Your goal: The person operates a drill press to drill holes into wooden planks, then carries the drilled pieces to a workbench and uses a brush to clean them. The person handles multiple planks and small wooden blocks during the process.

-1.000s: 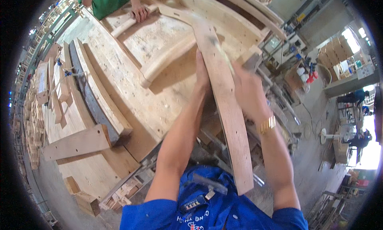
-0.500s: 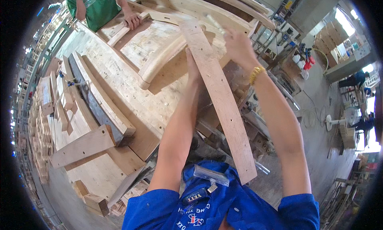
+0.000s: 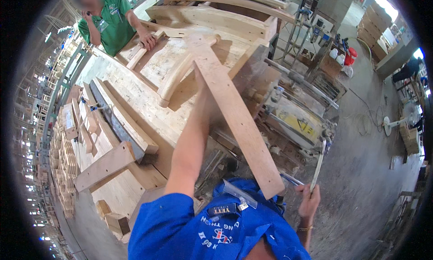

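A long flat wooden board (image 3: 237, 120) with small holes slants from the bench toward my chest. At the board's left edge is my left hand (image 3: 203, 91), blurred, holding it with the fingers hidden behind the wood. Low on the right, my right hand (image 3: 309, 201) is closed around a slim pale stick (image 3: 319, 165), which points upward with a darker tip. Its exact kind cannot be made out. Beyond the board's far end lies a curved wooden frame (image 3: 180, 70) on the bench.
Across the wooden bench (image 3: 135, 111), a person in green (image 3: 115, 23) rests one hand on a frame piece. Curved rails (image 3: 122, 111) and a short drilled board (image 3: 106, 165) lie at left. A dusty machine (image 3: 293, 120) stands at right, with a floor fan (image 3: 397, 124) farther off.
My right hand has swung from the board's far end down to my lower right, still holding the stick. The board has shifted slightly left in view. The co-worker's hand stays on the frame.
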Action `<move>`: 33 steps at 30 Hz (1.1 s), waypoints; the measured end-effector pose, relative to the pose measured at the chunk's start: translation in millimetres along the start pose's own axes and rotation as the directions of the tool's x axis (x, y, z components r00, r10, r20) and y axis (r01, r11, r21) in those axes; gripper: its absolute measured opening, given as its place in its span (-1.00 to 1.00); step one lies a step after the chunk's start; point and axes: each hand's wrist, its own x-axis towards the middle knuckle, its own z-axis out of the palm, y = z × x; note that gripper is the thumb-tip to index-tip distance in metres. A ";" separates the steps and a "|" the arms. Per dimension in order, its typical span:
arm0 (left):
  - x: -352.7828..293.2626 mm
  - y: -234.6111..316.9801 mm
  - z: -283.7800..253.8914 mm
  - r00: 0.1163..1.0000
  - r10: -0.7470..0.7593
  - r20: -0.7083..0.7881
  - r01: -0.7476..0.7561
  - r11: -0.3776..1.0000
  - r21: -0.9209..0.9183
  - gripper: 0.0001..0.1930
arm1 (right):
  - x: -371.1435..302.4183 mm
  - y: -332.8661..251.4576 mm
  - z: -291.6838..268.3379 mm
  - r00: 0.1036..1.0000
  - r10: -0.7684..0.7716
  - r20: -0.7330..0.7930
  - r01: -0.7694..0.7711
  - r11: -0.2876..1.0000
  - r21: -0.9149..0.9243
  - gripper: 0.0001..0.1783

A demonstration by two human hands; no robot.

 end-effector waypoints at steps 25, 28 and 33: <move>-34.2 46.2 25.2 0.977 0.191 -0.099 0.099 0.008 0.995 -0.34 | -63.2 26.7 32.6 0.970 -0.239 -0.046 0.240 0.899 0.366 -0.76; -63.4 47.1 18.2 0.824 0.419 0.382 -0.284 -0.278 0.918 -0.43 | -67.4 21.2 48.0 0.962 -0.268 -0.060 0.271 0.898 0.346 -0.66; -158.6 11.7 55.2 0.744 0.030 0.667 -0.645 -0.226 0.730 -0.50 | -73.6 11.7 46.9 0.965 -0.219 -0.144 0.249 0.937 0.244 -0.70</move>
